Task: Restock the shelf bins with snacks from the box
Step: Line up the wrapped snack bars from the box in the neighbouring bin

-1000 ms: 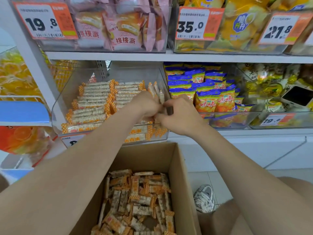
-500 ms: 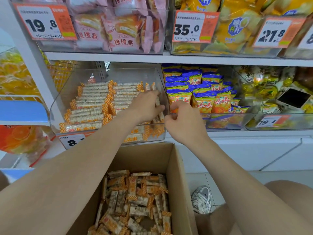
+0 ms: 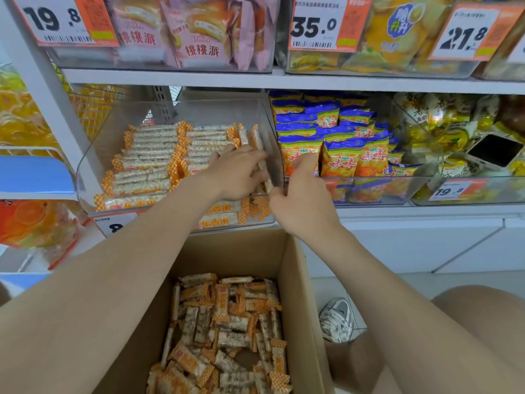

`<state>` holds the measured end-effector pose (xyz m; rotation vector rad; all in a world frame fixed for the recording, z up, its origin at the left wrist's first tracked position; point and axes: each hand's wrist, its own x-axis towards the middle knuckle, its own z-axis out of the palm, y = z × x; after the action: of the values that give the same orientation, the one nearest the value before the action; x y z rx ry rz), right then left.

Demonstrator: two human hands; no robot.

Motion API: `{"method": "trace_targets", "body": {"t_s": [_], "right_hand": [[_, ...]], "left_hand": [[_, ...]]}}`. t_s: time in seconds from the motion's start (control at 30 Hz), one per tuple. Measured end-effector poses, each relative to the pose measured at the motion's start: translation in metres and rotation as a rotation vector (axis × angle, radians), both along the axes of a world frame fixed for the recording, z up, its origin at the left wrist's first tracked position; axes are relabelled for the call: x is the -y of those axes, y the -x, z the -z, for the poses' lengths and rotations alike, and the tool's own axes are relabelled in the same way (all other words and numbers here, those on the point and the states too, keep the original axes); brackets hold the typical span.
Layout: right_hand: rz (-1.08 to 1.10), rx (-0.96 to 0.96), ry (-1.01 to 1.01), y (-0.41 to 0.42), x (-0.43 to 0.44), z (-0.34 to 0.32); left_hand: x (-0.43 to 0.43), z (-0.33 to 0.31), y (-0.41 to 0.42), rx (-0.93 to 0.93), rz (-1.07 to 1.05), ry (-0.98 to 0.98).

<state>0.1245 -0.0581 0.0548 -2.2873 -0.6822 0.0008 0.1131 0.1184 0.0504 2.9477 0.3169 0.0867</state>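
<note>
Left hand [image 3: 238, 174] pressed open-fingered on upright bars [image 3: 252, 136]; right hand [image 3: 304, 206] gripped the bin [image 3: 93, 166] wall; released carelessly, bars could topple.

Bright, even shop light, soft shadows; wide-angle bending at edges, slight blur throughout.

White shelf [image 3: 426, 213] carries clear bins [image 3: 113, 143] side by side (each holds packaged snacks [image 3: 147, 155])
</note>
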Motion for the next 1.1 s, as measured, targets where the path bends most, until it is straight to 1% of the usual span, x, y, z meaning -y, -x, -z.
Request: {"method": "trace_targets", "body": {"t_s": [0.03, 0.07, 0.13, 0.17, 0.23, 0.27, 0.33, 0.4, 0.47, 0.53, 0.57, 0.63, 0.67, 0.77, 0.83, 0.9, 0.97, 1.0, 1.1], "right_hand": [[-0.013, 0.026, -0.02, 0.003, 0.002, -0.001], [-0.047, 0.053, -0.034, 0.007, 0.005, -0.001], [-0.159, 0.077, -0.038, 0.018, 0.011, -0.002], [-0.217, 0.068, -0.022, 0.024, 0.014, -0.001], [-0.312, 0.017, 0.053, 0.035, 0.021, 0.007], [-0.368, -0.02, 0.128, 0.04, 0.024, 0.013], [-0.541, -0.125, 0.364, 0.051, 0.03, 0.03], [-0.727, -0.237, 0.637, 0.063, 0.031, 0.052], [-0.819, -0.304, 0.855, 0.073, 0.028, 0.083], [-0.824, -0.355, 0.999, 0.082, 0.024, 0.122], [-0.813, -0.367, 1.045, 0.087, 0.023, 0.141], [-0.788, -0.393, 1.1, 0.092, 0.022, 0.175], [-0.781, -0.41, 1.126, 0.093, 0.021, 0.19], [-0.795, -0.468, 1.181, 0.092, 0.016, 0.227], [-0.774, -0.503, 1.198, 0.092, 0.01, 0.244], [-0.783, -0.587, 1.3, 0.095, 0.007, 0.257], [-0.83, -0.72, 1.468, 0.1, 0.01, 0.273], [-0.869, -0.752, 1.536, 0.104, 0.013, 0.28], [-0.961, -0.808, 1.612, 0.116, 0.017, 0.289]], "left_hand": [[0.0, -0.001, 0.009, 0.09, 0.004, 0.031], [0.002, -0.001, 0.02, 0.219, 0.027, 0.09], [0.015, 0.001, 0.054, 0.471, 0.08, 0.243], [0.023, 0.005, 0.073, 0.566, 0.081, 0.278], [0.037, 0.021, 0.109, 0.663, 0.021, 0.312], [0.041, 0.035, 0.125, 0.648, -0.012, 0.316], [0.044, 0.073, 0.149, 0.484, -0.04, 0.294], [0.042, 0.117, 0.165, 0.239, -0.057, 0.361], [0.041, 0.161, 0.177, -0.066, -0.069, 0.453], [0.042, 0.203, 0.187, -0.372, -0.06, 0.466], [0.044, 0.221, 0.192, -0.487, -0.069, 0.478], [0.044, 0.254, 0.202, -0.66, -0.099, 0.507], [0.044, 0.268, 0.206, -0.733, -0.105, 0.482], [0.034, 0.305, 0.217, -0.882, -0.124, 0.286], [0.027, 0.323, 0.221, -0.956, -0.146, 0.238], [0.022, 0.337, 0.224, -1.006, -0.138, 0.289], [0.019, 0.348, 0.229, -0.983, -0.133, 0.354], [0.019, 0.352, 0.23, -0.969, -0.138, 0.373], [0.018, 0.36, 0.233, -0.944, -0.142, 0.348]]}}
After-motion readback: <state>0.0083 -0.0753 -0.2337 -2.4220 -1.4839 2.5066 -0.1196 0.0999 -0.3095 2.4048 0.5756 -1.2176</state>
